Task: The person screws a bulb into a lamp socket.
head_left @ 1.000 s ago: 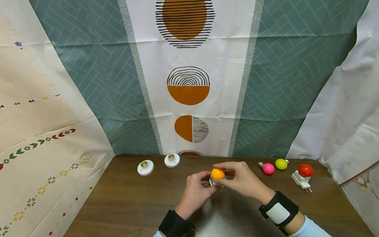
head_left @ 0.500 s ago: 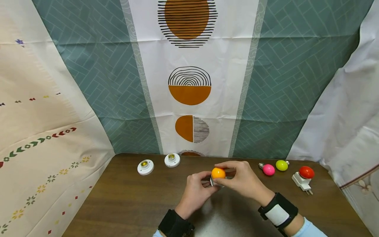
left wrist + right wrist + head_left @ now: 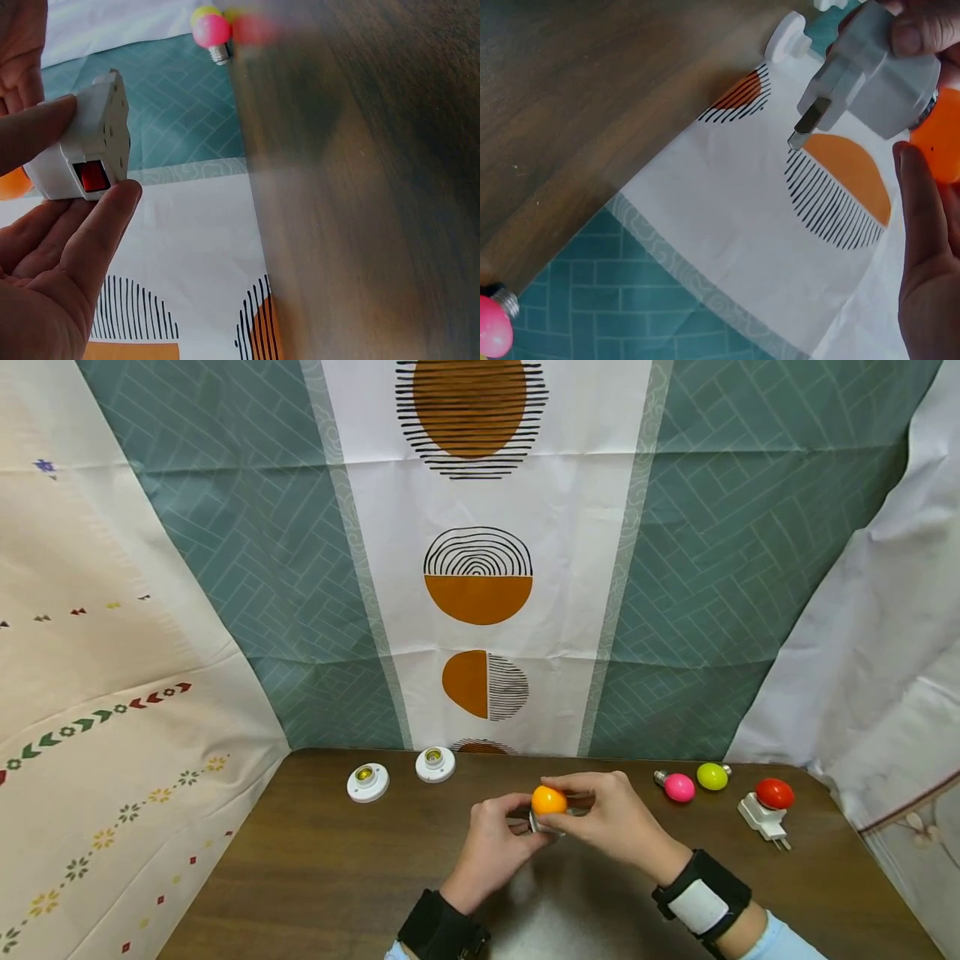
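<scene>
In the head view my left hand [image 3: 495,843] grips a white plug-in bulb socket [image 3: 79,146] by its sides. A red rocker switch [image 3: 94,176] shows on the socket in the left wrist view, and its metal plug pins [image 3: 810,124] stick out in the right wrist view. My right hand [image 3: 607,814] pinches an orange bulb [image 3: 550,800] between thumb and fingers. The bulb sits at the socket's mouth, with a bit of its metal base [image 3: 928,109] showing between the two. Both things are held up over the dark wooden table [image 3: 337,877].
Two round white bulb holders [image 3: 368,783] stand at the table's back left. At the back right lie a pink bulb [image 3: 679,787] and a yellow-green bulb [image 3: 712,776]. Beside them is another white plug-in socket [image 3: 763,817] carrying a red bulb [image 3: 775,793]. A patterned cloth [image 3: 570,610] hangs behind.
Both hands stay in nearly the same place, still holding the socket and the orange bulb. Only slight shifts of the whole view and of the hands show.
</scene>
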A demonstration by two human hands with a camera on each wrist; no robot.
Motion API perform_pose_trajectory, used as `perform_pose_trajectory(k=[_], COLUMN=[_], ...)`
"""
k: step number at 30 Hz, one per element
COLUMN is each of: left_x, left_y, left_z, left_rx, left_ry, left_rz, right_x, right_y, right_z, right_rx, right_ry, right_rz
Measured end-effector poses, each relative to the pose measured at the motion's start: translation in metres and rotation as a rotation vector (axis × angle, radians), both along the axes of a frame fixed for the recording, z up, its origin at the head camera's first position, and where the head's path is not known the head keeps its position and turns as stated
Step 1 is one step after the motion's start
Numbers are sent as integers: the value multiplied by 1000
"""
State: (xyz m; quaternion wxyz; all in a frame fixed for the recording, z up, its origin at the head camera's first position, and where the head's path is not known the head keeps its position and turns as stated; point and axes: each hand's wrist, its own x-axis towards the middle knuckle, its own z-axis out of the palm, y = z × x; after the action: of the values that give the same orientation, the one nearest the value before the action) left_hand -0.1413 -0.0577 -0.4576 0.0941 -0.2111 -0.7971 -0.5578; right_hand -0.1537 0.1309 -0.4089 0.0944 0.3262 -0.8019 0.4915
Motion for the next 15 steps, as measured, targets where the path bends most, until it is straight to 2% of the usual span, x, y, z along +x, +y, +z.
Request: perform_pose_trajectory(k=[8,10,15], left_x=[0,0,0], left_y=[3,4,3], left_z=[-1,-2,-4], left_rx=[1,5,-5], left_ry=[17,24,33], left_rz=[32,36,25], right_x=[4,3,0], right_y=[-4,-4,-1], right_z=[-3,-3,1], right_rx=[3,7,41], right_ry=[65,56,-32], right_rz=[-100,-104,-77])
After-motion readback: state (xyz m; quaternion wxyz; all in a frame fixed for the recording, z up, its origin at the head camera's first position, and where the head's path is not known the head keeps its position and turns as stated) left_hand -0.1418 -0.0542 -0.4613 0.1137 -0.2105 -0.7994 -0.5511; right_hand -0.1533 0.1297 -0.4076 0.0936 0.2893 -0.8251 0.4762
